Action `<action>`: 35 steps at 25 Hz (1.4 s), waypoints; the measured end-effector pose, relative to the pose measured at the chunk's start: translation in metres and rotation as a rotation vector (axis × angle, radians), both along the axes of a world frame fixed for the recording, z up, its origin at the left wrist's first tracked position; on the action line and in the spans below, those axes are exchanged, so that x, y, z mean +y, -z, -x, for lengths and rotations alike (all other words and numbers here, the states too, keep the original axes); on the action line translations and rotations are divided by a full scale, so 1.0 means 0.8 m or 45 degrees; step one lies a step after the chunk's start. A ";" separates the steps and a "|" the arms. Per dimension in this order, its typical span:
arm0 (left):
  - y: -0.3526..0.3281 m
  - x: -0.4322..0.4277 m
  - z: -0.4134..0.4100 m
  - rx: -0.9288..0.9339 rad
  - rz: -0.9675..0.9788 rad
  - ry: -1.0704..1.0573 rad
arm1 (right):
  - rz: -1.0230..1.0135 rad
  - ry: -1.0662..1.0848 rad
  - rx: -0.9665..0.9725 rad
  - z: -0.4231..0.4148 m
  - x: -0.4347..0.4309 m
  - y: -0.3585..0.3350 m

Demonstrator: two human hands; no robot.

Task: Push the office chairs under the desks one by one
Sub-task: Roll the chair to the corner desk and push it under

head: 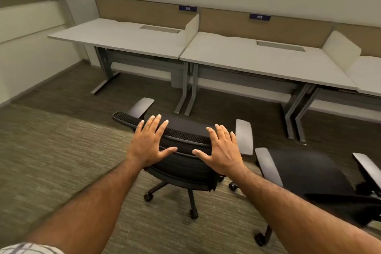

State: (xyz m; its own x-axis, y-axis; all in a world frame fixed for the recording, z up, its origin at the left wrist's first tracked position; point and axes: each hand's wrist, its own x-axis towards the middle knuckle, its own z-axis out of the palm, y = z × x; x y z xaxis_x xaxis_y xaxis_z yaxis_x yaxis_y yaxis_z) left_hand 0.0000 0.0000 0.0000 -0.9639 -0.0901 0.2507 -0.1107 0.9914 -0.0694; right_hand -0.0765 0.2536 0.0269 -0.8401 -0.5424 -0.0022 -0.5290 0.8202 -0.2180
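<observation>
Office chairs (185, 163) number two, desks (123, 37) three, hands (150, 144) two, flat on one.

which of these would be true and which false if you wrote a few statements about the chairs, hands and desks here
1. The left hand and the right hand both lie with straight, spread fingers on the backrest of the black mesh office chair. True.
2. That chair is already tucked under the left white desk. False: it stands on the grey-brown carpet, in front of the desks and apart from them.
3. A second black office chair with grey armrests stands to its right. True.
4. A laptop sits on the left desk. False: only a grey inset hatch shows in its top.
</observation>
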 end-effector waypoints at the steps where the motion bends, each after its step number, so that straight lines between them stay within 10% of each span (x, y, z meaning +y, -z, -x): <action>1: -0.005 -0.012 0.006 -0.055 -0.027 -0.044 | -0.027 -0.007 -0.030 0.008 -0.006 0.002; 8: -0.038 -0.061 0.068 -0.445 -0.114 0.050 | -0.071 -0.064 0.195 0.051 -0.019 0.011; 35: -0.027 -0.178 0.172 -0.181 -0.067 -0.383 | -0.270 -0.297 0.235 0.266 -0.213 0.006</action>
State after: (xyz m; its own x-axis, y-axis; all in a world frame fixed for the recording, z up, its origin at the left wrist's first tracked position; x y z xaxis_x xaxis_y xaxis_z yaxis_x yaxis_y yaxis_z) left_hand -0.1379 -0.1421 0.0213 -0.9170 -0.3853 0.1031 -0.3920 0.9183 -0.0551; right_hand -0.2894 0.0832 0.0218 -0.6905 -0.7233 0.0052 -0.7218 0.6895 0.0606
